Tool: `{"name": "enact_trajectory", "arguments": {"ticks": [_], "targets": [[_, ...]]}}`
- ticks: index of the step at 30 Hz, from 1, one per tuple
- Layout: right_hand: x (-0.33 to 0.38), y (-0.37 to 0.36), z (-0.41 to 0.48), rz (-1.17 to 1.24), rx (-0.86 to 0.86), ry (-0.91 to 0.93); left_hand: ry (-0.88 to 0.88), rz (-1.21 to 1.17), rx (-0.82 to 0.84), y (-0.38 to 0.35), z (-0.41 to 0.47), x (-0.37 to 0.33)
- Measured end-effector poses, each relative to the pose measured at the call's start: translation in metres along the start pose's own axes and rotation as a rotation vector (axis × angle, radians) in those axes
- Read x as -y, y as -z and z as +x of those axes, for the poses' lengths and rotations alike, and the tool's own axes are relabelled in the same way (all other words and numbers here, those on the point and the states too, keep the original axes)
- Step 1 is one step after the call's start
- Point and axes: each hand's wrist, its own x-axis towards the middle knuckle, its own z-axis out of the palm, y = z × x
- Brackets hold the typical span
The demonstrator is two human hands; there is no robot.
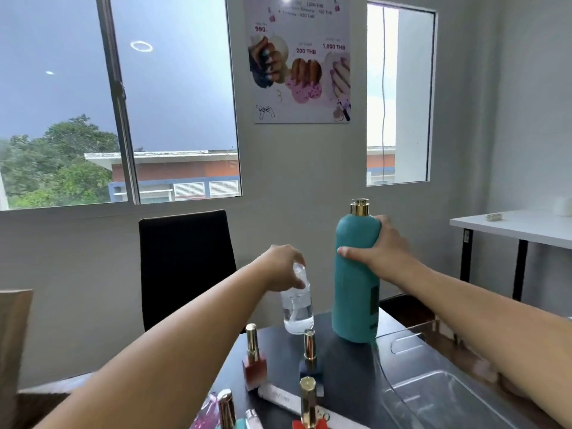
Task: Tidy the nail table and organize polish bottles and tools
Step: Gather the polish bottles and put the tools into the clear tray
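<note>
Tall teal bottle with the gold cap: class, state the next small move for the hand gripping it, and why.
Probably let go: the right hand grips the tall teal bottle with the gold cap, seemingly upright at the far end of the black table beside the clear plastic bottle held by the left hand, so it looks placed.

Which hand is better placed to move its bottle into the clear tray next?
Probably right: the right hand grips the teal bottle beside the clear tray; the left hand holds the clear bottle farther away.
</note>
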Motion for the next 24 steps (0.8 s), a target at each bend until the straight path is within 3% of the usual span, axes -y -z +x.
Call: {"name": "enact_trajectory", "arguments": {"ticks": [13,19,24], "targets": [[-0.03,0.007,0.013,-0.069,0.012,0.009,-0.074,0.05,0.046,-0.037,0.043,-0.042],[-0.018,0.018,0.002,-0.076,0.026,0.011,-0.042,0.086,0.048,-0.017,0.023,-0.039],[0.019,0.032,-0.027,-0.29,-0.139,0.347,0.003,0.091,-0.008,0.032,-0.023,-0.02]]}}
